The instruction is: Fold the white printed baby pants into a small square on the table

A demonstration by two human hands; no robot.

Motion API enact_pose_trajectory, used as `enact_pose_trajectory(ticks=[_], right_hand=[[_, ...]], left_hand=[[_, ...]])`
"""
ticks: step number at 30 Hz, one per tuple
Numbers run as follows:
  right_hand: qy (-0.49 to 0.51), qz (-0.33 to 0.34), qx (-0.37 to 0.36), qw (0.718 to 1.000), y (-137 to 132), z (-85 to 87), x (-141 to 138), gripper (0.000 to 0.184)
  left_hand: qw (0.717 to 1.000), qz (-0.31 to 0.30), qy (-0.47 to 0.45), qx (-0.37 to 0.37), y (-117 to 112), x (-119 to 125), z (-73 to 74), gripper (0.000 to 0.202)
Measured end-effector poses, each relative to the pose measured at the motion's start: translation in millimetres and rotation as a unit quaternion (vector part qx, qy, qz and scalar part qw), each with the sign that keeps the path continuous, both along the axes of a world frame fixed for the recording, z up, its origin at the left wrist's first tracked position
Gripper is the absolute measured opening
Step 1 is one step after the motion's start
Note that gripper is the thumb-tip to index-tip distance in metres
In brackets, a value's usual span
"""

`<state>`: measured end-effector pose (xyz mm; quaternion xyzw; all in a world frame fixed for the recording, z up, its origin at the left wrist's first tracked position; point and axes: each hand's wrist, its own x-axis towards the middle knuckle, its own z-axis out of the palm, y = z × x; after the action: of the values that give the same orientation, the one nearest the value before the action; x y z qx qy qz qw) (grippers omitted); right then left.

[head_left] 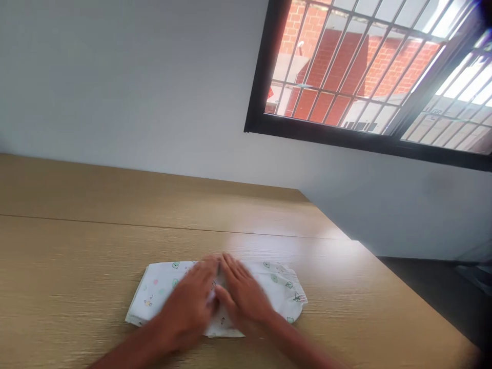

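Observation:
A folded white garment (274, 300) with small green, yellow and pink cartoon prints lies flat on the table. It is long and narrow, with a gathered, elastic-looking edge at its right end; its exact kind I cannot tell. My left hand (193, 297) rests over its middle, fingers stretched forward, slightly blurred. Close beside it, my right hand (246, 294) lies on the cloth with fingers extended and thumb apart. The fingertips of both hands nearly meet near the garment's far edge. Neither hand grips the fabric, and they hide its centre.
The light wood table (96, 246) has a seam running across it, and its right edge slants toward me. Behind it stands a pale wall (134, 92). A dark-framed window (323, 128) with bars is at the upper right. Dark floor (418, 279) shows beyond the table's right side.

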<state>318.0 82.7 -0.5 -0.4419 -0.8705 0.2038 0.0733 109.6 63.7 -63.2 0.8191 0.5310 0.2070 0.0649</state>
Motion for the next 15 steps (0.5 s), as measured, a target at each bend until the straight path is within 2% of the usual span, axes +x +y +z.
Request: enact_pose_trajectory(ticks=[3, 5, 7, 10, 15], right_hand=[[-0.083, -0.060, 0.035, 0.994, 11.3, -4.2, 48.9, 0.071], [-0.112, -0.072, 0.051, 0.990, 14.3, -5.1, 67.4, 0.072], [-0.125, -0.080, 0.057, 0.987, 14.1, -4.4, 71.5, 0.073], [-0.132, -0.080, 0.060, 0.986, 11.4, -1.4, 64.7, 0.073], [-0.121, -0.069, 0.056, 0.989, 9.7, 1.4, 62.4, 0.073]], left_hand=[[0.996, 0.060, 0.064, -0.005, -10.7, -61.2, 6.2, 0.065], [0.993, 0.067, 0.095, 0.002, -13.5, -81.1, 5.9, 0.065], [0.992, 0.060, 0.108, 0.008, -14.0, -84.3, 4.1, 0.064], [0.993, 0.055, 0.108, 0.007, -12.9, -76.8, 3.8, 0.064], [0.993, 0.064, 0.097, -0.012, -15.1, -74.5, 12.7, 0.065]])
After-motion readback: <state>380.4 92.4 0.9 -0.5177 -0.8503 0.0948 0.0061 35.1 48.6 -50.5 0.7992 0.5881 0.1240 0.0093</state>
